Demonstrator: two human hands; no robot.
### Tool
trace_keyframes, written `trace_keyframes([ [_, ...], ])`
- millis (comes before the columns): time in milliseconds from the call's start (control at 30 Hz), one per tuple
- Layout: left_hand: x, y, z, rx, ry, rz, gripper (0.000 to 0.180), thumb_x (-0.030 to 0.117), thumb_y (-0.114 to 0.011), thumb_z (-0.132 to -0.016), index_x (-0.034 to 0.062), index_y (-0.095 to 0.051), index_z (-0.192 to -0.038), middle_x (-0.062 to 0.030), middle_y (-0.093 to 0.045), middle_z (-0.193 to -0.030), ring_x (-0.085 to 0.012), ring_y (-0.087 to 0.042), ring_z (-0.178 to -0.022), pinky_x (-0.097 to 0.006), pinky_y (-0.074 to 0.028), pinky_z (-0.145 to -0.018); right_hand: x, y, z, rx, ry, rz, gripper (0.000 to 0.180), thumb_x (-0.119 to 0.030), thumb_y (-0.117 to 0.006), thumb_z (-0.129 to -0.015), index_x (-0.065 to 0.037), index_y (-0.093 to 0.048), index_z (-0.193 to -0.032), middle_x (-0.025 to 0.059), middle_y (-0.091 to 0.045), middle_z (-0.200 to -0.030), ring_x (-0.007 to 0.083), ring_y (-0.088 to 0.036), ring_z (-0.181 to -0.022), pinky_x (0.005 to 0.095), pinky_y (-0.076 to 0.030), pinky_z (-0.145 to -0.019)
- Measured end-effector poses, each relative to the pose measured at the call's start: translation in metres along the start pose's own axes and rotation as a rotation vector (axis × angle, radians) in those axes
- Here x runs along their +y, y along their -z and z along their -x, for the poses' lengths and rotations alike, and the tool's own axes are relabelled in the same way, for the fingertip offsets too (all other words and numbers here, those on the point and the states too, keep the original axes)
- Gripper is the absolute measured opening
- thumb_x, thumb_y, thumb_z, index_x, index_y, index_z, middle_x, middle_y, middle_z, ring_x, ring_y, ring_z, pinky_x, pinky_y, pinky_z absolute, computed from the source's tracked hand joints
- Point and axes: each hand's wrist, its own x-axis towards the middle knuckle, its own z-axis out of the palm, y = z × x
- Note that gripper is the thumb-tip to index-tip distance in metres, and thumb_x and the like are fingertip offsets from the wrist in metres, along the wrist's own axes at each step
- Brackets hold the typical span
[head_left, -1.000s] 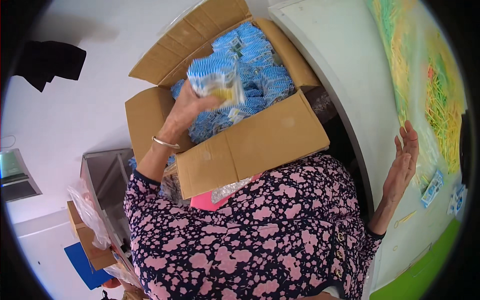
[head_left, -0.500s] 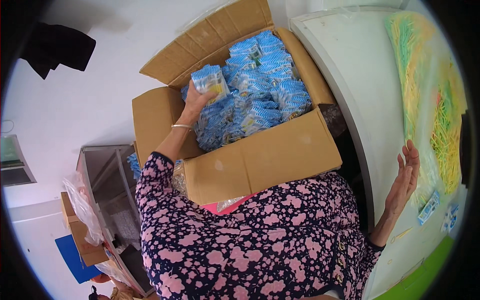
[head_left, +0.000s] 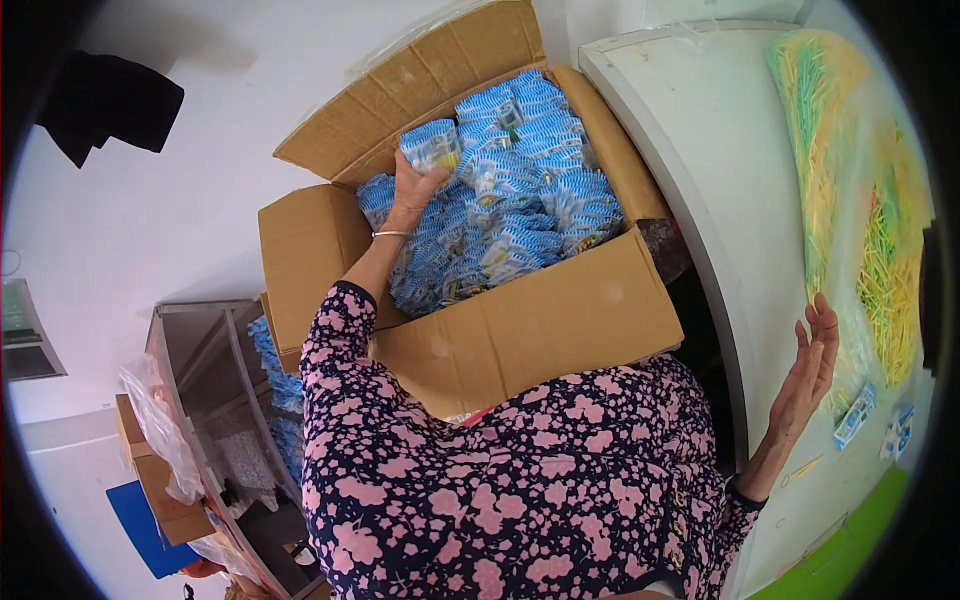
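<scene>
My left hand (head_left: pixel 416 188) is closed round a stack of small blue-and-white packets (head_left: pixel 431 145), at the far left part of an open cardboard box (head_left: pixel 540 310). Rows of the same blue packets (head_left: pixel 515 180) fill the box, packed close together. The lower end of the held stack touches or nearly touches the packets under it; which of the two I cannot tell. Off to the right, my right hand (head_left: pixel 812 360) is raised at the white table, fingers stretched out, holding nothing. A clear bag of thin yellow and green strands (head_left: pixel 815 150) lies just beyond it.
The curved white table (head_left: pixel 700 140) runs along the box's right side. Loose blue packets (head_left: pixel 855 416) lie on it near my right hand. At left stands a metal-framed rack (head_left: pixel 205 345) with more blue packets and a plastic bag (head_left: pixel 160 430). The box flaps (head_left: pixel 310 235) stick outward.
My left hand has shifted a little to the right with the stack of packets, lower into the box. My right hand has stayed nearly where it was.
</scene>
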Motion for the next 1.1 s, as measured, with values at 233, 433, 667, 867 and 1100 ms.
trace_keyframes([
  [233, -0.011, -0.007, -0.002, 0.044, -0.195, -0.158, 0.058, 0.007, -0.072, -0.068, 0.0015, -0.037, -0.114, -0.0091, -0.055, -0.105, -0.0167, -0.056, -0.093, -0.029, -0.048, -0.080, -0.053, -0.076, -0.046, -0.354, 0.185, 0.200, 0.045, -0.025, -0.049, -0.091, -0.004, -0.044, -0.130, 0.0123, -0.042, -0.136, 0.0245, -0.039, -0.125, 0.0392, -0.032, -0.101],
  [433, 0.012, -0.035, -0.002, 0.097, -0.080, 0.046, 0.054, 0.007, -0.072, -0.069, 0.0016, -0.039, -0.112, -0.0082, -0.056, -0.103, -0.0158, -0.056, -0.090, -0.029, -0.048, -0.077, -0.056, -0.273, -0.073, -1.036, 0.893, 0.434, 0.033, -0.019, -0.058, -0.083, -0.001, -0.054, -0.111, 0.0152, -0.054, -0.110, 0.0304, -0.046, -0.111, 0.0360, -0.036, -0.095],
  [667, 0.015, -0.031, -0.006, 0.168, 0.009, 0.167, 0.056, 0.009, -0.073, -0.066, 0.0010, -0.037, -0.109, -0.0088, -0.056, -0.098, -0.0153, -0.055, -0.086, -0.028, -0.048, -0.074, 0.008, -0.383, -0.053, -1.191, 1.197, 0.760, 0.044, -0.040, -0.052, -0.086, 0.001, -0.058, -0.103, 0.0132, -0.056, -0.108, 0.0266, -0.044, -0.112, 0.0402, -0.032, -0.097],
  [867, -0.008, -0.021, -0.005, 0.162, -0.037, 0.017, 0.061, 0.012, -0.074, -0.066, -0.0013, -0.035, -0.111, -0.0122, -0.054, -0.103, -0.0191, -0.053, -0.092, -0.029, -0.046, -0.079, 0.001, -0.383, -0.063, -1.345, 0.954, 1.015, 0.076, -0.064, -0.038, -0.084, 0.003, -0.055, -0.114, 0.0155, -0.050, -0.124, 0.0276, -0.038, -0.122, 0.0429, -0.024, -0.104],
  [1100, -0.041, -0.031, -0.016, 0.069, -0.174, -0.130, 0.086, 0.016, -0.072, -0.067, -0.0064, -0.019, -0.131, -0.0238, -0.044, -0.121, -0.0304, -0.046, -0.110, -0.036, -0.037, -0.096, 0.009, -0.370, -0.072, -1.118, 1.070, 0.791, 0.065, -0.056, -0.044, -0.085, 0.001, -0.056, -0.113, 0.0182, -0.046, -0.128, 0.0303, -0.035, -0.126, 0.0440, -0.023, -0.105],
])
